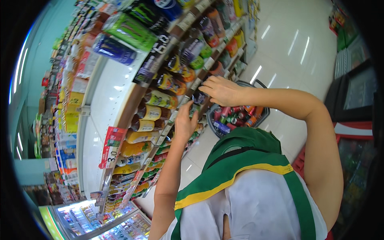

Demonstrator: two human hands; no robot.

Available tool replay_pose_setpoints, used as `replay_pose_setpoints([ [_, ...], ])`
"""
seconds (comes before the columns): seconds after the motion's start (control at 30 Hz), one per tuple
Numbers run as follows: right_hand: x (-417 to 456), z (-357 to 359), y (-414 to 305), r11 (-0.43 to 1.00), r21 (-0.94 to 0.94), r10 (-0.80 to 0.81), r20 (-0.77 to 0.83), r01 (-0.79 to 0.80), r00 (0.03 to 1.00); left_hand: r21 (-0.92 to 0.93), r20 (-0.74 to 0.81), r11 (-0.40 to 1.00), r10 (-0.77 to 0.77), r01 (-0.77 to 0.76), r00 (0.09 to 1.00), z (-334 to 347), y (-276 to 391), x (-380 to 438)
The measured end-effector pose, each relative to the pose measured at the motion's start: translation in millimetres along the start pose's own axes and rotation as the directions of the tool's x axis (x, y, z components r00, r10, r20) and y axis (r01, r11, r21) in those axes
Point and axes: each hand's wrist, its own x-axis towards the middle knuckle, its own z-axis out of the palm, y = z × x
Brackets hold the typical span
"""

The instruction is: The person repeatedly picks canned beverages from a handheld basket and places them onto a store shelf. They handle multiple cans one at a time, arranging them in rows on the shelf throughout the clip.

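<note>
Both of my hands reach into a lower level of a drinks shelf. My left hand (186, 121) is at the shelf edge, fingers raised and slightly apart, beside a dark package or bottle (198, 97). My right hand (220, 90) is bent over the same spot from the other side; its fingertips are partly hidden at the shelf, so whether it grips anything is unclear. Below my right forearm, a grey basket (268, 114) on the floor holds several drink cans (237, 118), red, blue and orange.
Shelves of bottled drinks (150, 112) run along the left, with energy drink cans (130, 31) on the top shelf and price tags (112, 147) on its edge. Tiled floor (288, 60) lies to the right, with glass-fronted coolers (357, 90) beyond. A lit display fridge (96, 222) stands at the lower left.
</note>
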Motion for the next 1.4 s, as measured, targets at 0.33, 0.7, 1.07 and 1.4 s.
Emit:
replay_pose_setpoints([
  [0.33, -153, 171, 34, 0.825, 0.058, 0.474, 0.468, -0.561, 0.746, 0.149, 0.756, 0.928, -0.329, 0.341, 0.565, 126, -87, -83],
  [0.7, -244, 378, 24, 0.387, 0.081, 0.592, 0.742, -0.918, 0.315, 0.254, 0.864, 0.806, -0.438, 0.534, 0.249, 281, -171, -122],
  [1.07, -231, 530, 17, 0.367, 0.096, 0.744, 0.568, -0.925, 0.353, 0.318, 0.826, 0.782, -0.506, 0.536, 0.249, 370, -246, -140],
  [1.4, -216, 526, 29, 0.045, 0.169, 0.617, 0.771, -0.985, 0.160, 0.293, 0.816, 0.830, -0.476, 0.475, 0.328, 355, -237, -142],
])
